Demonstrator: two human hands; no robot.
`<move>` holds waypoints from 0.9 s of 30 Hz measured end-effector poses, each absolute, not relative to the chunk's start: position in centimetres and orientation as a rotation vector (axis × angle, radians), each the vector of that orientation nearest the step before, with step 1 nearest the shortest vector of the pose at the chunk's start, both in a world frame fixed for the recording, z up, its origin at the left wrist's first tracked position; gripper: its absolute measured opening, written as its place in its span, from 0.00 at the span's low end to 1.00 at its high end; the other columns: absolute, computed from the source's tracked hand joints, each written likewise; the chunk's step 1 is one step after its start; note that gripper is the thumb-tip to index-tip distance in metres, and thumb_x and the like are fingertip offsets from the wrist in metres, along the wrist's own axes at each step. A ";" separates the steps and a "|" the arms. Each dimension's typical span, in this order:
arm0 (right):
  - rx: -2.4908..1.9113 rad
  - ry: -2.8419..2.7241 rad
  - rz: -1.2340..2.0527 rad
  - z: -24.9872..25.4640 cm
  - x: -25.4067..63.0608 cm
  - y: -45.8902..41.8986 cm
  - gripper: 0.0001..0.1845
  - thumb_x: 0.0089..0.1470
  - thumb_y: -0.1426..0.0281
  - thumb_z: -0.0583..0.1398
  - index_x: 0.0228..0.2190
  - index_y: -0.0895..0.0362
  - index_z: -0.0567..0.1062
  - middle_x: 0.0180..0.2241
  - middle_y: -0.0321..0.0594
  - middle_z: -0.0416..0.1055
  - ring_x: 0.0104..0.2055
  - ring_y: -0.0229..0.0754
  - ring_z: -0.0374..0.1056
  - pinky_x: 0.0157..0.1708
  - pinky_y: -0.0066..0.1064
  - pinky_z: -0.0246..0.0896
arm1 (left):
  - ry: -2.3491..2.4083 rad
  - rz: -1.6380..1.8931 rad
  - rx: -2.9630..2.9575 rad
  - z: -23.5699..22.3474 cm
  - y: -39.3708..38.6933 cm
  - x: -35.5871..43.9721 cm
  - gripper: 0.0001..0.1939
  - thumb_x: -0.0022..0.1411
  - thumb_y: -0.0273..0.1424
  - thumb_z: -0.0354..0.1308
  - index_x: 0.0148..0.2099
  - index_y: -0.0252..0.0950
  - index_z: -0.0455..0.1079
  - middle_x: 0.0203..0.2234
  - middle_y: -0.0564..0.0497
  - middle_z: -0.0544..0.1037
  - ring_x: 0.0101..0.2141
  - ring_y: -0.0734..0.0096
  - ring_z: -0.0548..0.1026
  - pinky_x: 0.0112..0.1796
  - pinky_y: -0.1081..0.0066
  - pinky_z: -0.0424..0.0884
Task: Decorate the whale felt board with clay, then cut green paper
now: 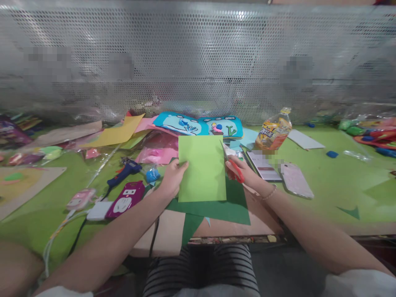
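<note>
A light green sheet of paper [202, 169] is held up in front of me, close above the table. My left hand [175, 175] pinches its left edge, thumb on the near face. In my right hand [243, 171] is a pair of scissors with red handles [236, 171], the blades pointing up along the sheet's right edge. I cannot tell whether the blades touch the paper. Under the sheet lies dark green paper [230, 208], partly hidden by it.
A blue illustrated panel [198, 123] lies behind the sheet. To the left are a blue glue gun [125, 172], a purple case [126, 200] and a white charger [98, 210]. On the right stand a bottle [274, 130], a lit phone [263, 165] and another phone [297, 180]. A perforated metal screen [198, 53] closes the back.
</note>
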State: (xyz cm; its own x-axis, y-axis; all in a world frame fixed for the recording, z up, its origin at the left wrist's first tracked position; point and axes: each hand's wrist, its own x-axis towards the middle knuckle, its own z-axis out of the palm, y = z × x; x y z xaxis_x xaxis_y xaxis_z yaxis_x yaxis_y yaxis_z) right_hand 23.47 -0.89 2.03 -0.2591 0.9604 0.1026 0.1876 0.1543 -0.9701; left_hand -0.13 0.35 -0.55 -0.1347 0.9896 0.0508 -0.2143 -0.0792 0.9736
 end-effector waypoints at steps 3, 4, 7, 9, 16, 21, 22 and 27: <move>-1.148 -1.642 1.157 2.1 23.5 -0.9 0.24 0.49 0.47 0.59 0.24 0.54 0.62 0.19 0.31 0.61 0.20 0.33 0.61 0.20 0.28 0.57 | 1.113 1.447 1.018 -0.4 0.3 -0.1 0.17 0.44 0.36 0.66 0.36 0.33 0.70 0.30 0.48 0.77 0.32 0.63 0.75 0.38 0.62 0.70; -1.155 -1.654 1.149 2.1 23.5 -0.8 0.24 0.49 0.46 0.59 0.24 0.54 0.62 0.19 0.31 0.61 0.19 0.33 0.61 0.20 0.28 0.57 | 1.118 1.445 1.018 -0.4 0.3 -0.1 0.17 0.44 0.36 0.67 0.36 0.33 0.70 0.29 0.48 0.77 0.32 0.63 0.75 0.38 0.62 0.70; -1.157 -1.674 1.152 2.1 23.6 -0.7 0.24 0.49 0.46 0.58 0.24 0.54 0.62 0.18 0.31 0.61 0.19 0.33 0.61 0.20 0.28 0.56 | 1.124 1.454 1.033 -0.4 0.3 -0.2 0.17 0.44 0.37 0.67 0.35 0.33 0.70 0.29 0.49 0.77 0.32 0.63 0.75 0.38 0.61 0.70; -1.148 -1.667 1.155 2.1 23.6 -0.7 0.24 0.50 0.46 0.58 0.24 0.53 0.62 0.18 0.31 0.61 0.19 0.33 0.61 0.19 0.28 0.56 | 1.124 1.468 1.053 -0.5 0.4 -0.2 0.17 0.45 0.37 0.66 0.36 0.34 0.70 0.29 0.49 0.77 0.32 0.63 0.75 0.39 0.61 0.70; -1.116 -1.644 1.187 2.4 23.5 -0.9 0.25 0.48 0.45 0.59 0.23 0.53 0.61 0.18 0.31 0.61 0.18 0.33 0.60 0.19 0.29 0.58 | 1.151 1.499 1.110 -1.2 0.8 -0.5 0.17 0.46 0.38 0.67 0.37 0.34 0.72 0.29 0.48 0.77 0.34 0.62 0.75 0.40 0.62 0.69; -1.117 -1.580 1.239 2.2 23.6 -0.8 0.27 0.44 0.43 0.60 0.24 0.54 0.63 0.19 0.32 0.63 0.20 0.34 0.62 0.20 0.30 0.59 | 1.178 1.498 1.137 -1.3 0.9 -0.7 0.18 0.46 0.40 0.67 0.37 0.35 0.73 0.30 0.48 0.78 0.35 0.60 0.75 0.40 0.62 0.69; -1.113 -1.570 1.246 2.2 23.6 -0.8 0.27 0.44 0.43 0.60 0.24 0.54 0.64 0.20 0.32 0.63 0.19 0.34 0.62 0.20 0.30 0.59 | 1.182 1.494 1.144 -1.3 0.8 -0.7 0.17 0.46 0.40 0.67 0.37 0.35 0.73 0.29 0.48 0.78 0.35 0.60 0.75 0.40 0.63 0.69; -1.060 -1.566 1.251 2.1 23.7 -0.8 0.25 0.45 0.44 0.60 0.23 0.53 0.65 0.20 0.34 0.64 0.20 0.35 0.62 0.20 0.32 0.58 | 1.211 1.472 1.161 -1.0 0.7 -0.8 0.16 0.46 0.39 0.67 0.36 0.36 0.73 0.29 0.49 0.77 0.35 0.60 0.75 0.37 0.64 0.69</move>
